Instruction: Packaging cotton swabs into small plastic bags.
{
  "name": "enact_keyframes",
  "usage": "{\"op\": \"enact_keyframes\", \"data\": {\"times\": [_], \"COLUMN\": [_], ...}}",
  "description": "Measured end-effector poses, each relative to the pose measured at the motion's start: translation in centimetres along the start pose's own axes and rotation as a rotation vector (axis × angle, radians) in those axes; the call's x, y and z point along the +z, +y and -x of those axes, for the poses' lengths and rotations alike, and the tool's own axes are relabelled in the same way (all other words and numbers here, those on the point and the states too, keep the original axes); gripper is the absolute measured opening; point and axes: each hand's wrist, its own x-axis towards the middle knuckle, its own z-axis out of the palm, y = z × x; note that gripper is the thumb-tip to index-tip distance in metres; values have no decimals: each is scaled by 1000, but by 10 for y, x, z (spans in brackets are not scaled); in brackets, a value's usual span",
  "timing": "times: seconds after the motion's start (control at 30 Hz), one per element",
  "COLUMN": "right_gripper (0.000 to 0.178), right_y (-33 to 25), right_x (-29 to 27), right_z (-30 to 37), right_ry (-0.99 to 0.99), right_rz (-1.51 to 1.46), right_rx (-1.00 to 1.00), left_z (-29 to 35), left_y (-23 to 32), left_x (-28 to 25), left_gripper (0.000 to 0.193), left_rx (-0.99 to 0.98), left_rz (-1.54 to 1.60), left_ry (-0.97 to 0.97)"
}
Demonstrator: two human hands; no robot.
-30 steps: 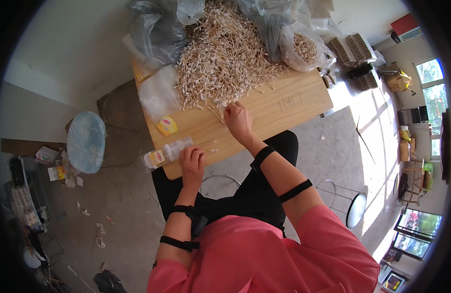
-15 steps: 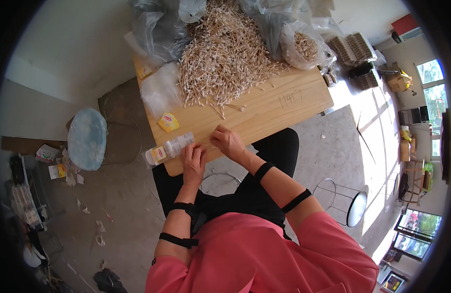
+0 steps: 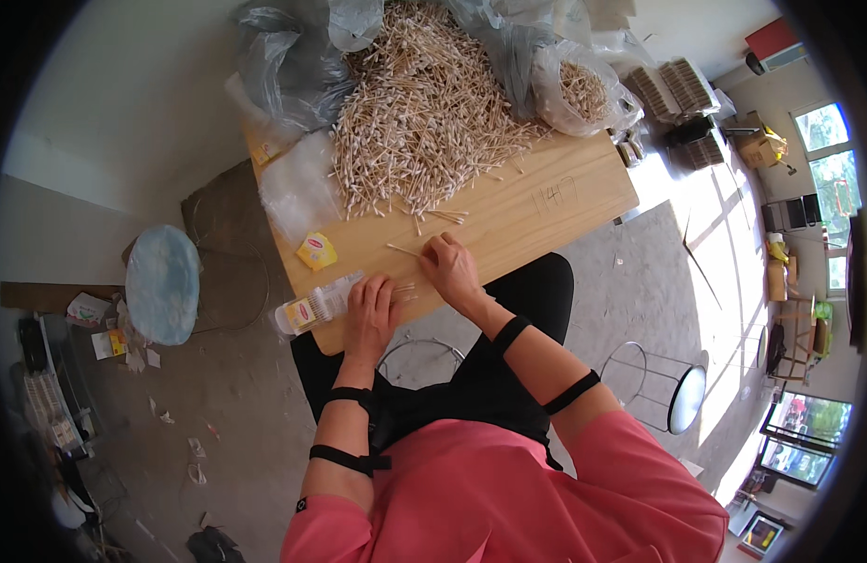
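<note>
My right hand (image 3: 452, 269) is closed in a pinch on a single cotton swab (image 3: 402, 250), whose white tip points left over the wooden table. Near the table's front left corner, my left hand (image 3: 370, 308) curls its fingers over the open end of a clear plastic bag (image 3: 338, 293). Several loose cotton swabs (image 3: 407, 289) stick out to the right from under those fingers. The bag holds a row of swabs and a yellow and white label card (image 3: 300, 311). Beyond the hands rises a big heap of cotton swabs (image 3: 429, 117), with a few strays at its near edge.
On the table (image 3: 508, 220) lie a yellow card (image 3: 316, 251) and a stack of clear bags (image 3: 302, 188). Grey plastic bags (image 3: 293, 75) flank the heap, and a swab-filled bag (image 3: 583, 89) sits right. Stools with a blue seat (image 3: 162, 284) and a dark seat (image 3: 686, 399) stand on either side.
My right hand has moved slightly right, away from my left hand, and a single swab now shows in its fingers. The swab ends beside my left hand are more exposed. The view has shifted a little.
</note>
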Motion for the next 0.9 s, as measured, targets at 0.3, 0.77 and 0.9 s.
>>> {"op": "enact_keyframes", "data": {"times": [0.3,0.77,0.9], "right_gripper": [16,14,20], "right_y": [0,-9,-6], "right_x": [5,-3,-6], "right_z": [-25,1,-38], "right_ry": [99,-5,222], "right_rz": [103,-89,70], "right_rx": [91,-40,84], "left_z": [0,-5,-2], "left_y": [-1,1,-1], "left_x": [6,-6,0], "left_gripper": [41,48,48], "left_rx": [-22,40,32], "left_rz": [32,-79,-18], "left_ry": [21,-20,-25]}}
